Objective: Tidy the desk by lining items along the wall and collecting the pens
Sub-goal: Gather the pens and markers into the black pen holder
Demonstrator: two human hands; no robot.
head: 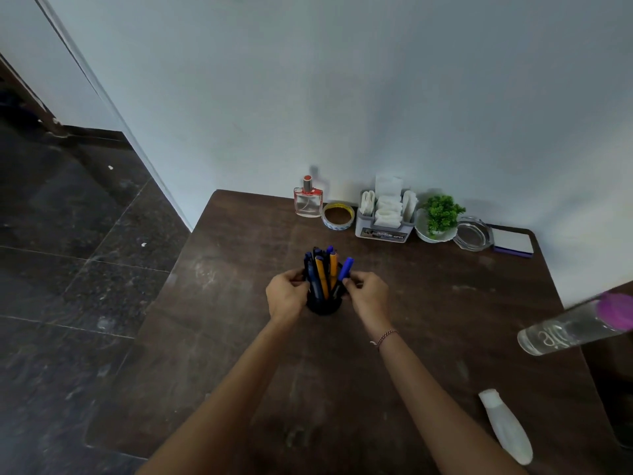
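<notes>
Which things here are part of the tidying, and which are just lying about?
Job: pens in the black holder, gripped by left hand and right hand; wall row: perfume bottle, tape roll, tissue organiser, plant, glass dish, notepad.
Lying about: white bottle on its side, clear bottle with purple cap.

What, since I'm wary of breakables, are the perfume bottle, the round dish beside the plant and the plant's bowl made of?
Perfume bottle: clear glass, likely; see-through body.
Round dish: thick clear glass, apparently; transparent with bright glints.
Plant's bowl: glossy white, ceramic or plastic; the look leaves it open.
</notes>
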